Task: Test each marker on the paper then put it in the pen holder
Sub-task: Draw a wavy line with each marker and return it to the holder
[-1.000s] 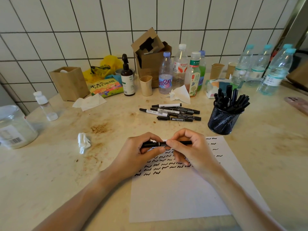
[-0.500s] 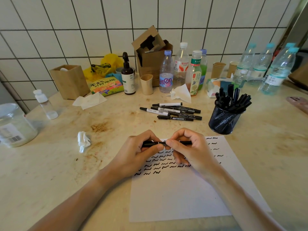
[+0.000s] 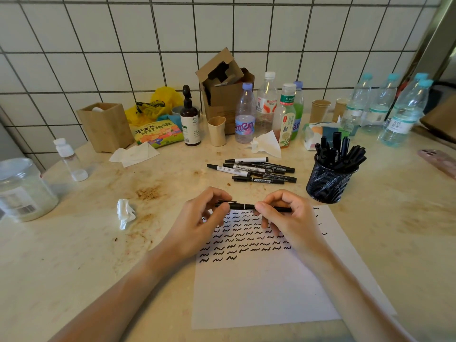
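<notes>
Both hands hold one black marker (image 3: 249, 206) level, just above the far edge of the paper (image 3: 266, 292). The left hand (image 3: 197, 225) has fingers and thumb curled round the marker's left end, which appears to be the cap; the right hand (image 3: 288, 218) pinches the barrel between thumb and curled fingers. This opposed grip suits pulling the cap off or pressing it back on; which one cannot be told. Holding the marker over the paper keeps the tip close to the rows of test squiggles (image 3: 241, 239), whose last row is only partly filled.

The untested pile (image 3: 251, 169) lies beyond the paper. The holder (image 3: 328, 183), already packed with markers, stands just beyond the paper's far right corner, near the right hand for a short drop-in.
</notes>
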